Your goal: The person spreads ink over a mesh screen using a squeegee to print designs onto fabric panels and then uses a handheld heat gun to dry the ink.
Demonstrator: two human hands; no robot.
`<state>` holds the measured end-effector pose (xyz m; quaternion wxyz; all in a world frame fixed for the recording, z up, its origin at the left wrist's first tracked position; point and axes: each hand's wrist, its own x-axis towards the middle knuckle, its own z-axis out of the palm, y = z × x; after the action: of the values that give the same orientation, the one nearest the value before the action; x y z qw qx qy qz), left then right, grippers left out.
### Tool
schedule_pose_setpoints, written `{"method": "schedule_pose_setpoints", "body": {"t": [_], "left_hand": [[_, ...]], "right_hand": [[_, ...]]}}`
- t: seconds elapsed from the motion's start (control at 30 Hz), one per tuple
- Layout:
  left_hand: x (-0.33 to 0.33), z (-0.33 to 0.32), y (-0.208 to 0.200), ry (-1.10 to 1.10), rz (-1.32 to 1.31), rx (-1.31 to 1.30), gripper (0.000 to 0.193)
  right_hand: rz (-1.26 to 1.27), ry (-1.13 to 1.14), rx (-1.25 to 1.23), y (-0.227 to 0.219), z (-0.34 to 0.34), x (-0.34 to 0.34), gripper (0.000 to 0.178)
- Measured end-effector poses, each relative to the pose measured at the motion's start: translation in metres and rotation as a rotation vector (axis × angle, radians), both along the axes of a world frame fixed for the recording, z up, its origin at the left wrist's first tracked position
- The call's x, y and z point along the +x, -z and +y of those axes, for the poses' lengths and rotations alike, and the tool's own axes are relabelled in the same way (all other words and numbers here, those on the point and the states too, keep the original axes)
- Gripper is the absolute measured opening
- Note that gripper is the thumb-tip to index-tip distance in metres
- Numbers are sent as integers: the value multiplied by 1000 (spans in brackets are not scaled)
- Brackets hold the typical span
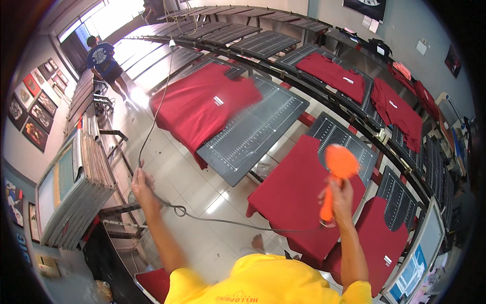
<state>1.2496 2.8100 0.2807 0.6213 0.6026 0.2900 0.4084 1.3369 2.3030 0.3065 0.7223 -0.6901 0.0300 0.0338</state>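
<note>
My right hand point(342, 196) is closed round the handle of an orange hair dryer point(341, 161), its round head blurred, above a dark red T-shirt point(296, 185) spread on a board. From the handle's lower end a grey cord point(228, 221) runs left, with a loop in it. My left hand point(143, 183) is closed on this cord, out to the left over the floor. Beyond the hand, the cord rises to a hanging white socket point(172, 44). Another red T-shirt point(210, 99) with a small white print lies on the board ahead.
Dark boards with white ruler marks point(258, 126) stand in rows, several bearing red shirts point(334, 76). Framed screens point(76, 187) are stacked at left; another screen point(415, 258) leans at lower right. A person in a blue shirt point(103, 58) walks at far left. Tiled floor point(202, 192) lies between.
</note>
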Motion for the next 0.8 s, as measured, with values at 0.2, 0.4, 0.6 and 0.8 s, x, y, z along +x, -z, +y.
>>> {"method": "schedule_pose_setpoints", "body": {"t": [0.2, 0.4, 0.6, 0.8], "left_hand": [[-3, 120, 56, -104, 81, 27, 32], [2, 183, 119, -168, 184, 14, 37], [-12, 226, 188, -143, 308, -104, 44], [7, 232, 236, -62, 342, -243, 54]], "right_hand": [[-379, -152, -519, 38, 154, 95, 40], [-207, -244, -831, 101, 250, 144, 45], [-170, -258, -905, 157, 308, 160, 52], [-157, -168, -864, 163, 331, 174, 55]]}}
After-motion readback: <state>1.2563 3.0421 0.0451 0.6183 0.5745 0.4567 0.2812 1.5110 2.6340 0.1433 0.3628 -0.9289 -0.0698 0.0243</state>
